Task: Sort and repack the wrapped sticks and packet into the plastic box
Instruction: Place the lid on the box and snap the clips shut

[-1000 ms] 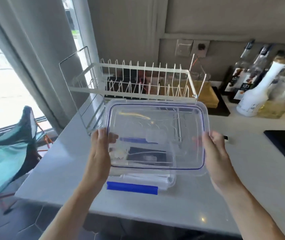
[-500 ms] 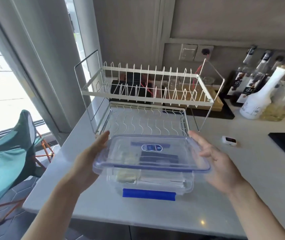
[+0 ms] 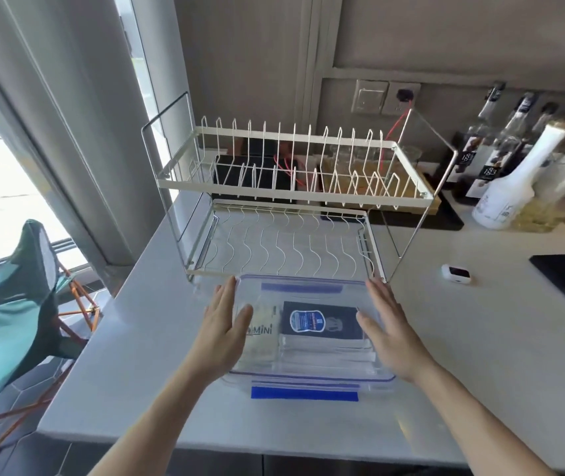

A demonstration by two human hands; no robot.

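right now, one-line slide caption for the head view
Both hands, left hand and right hand, lie flat on the lid of the plastic box before a dish rack.

Two bare forearms are seen entering from the lower edge of the frame and converging toward its centre. The left hand [image 3: 223, 329] is held flat, palm down, in the centre-left of the frame, with fingers [image 3: 225, 297] extended together toward the top of the frame and the thumb spread inward to the right. The right hand [image 3: 388, 329] is shown mirrored in the centre-right, flat and palm down, fingers [image 3: 382, 295] straight and close together, thumb angled inward to the left. Nothing is gripped by either hand; both are fully extended. The wrists are kept straight, in line with the forearms, and the two hands are set well apart at the same height in the frame.
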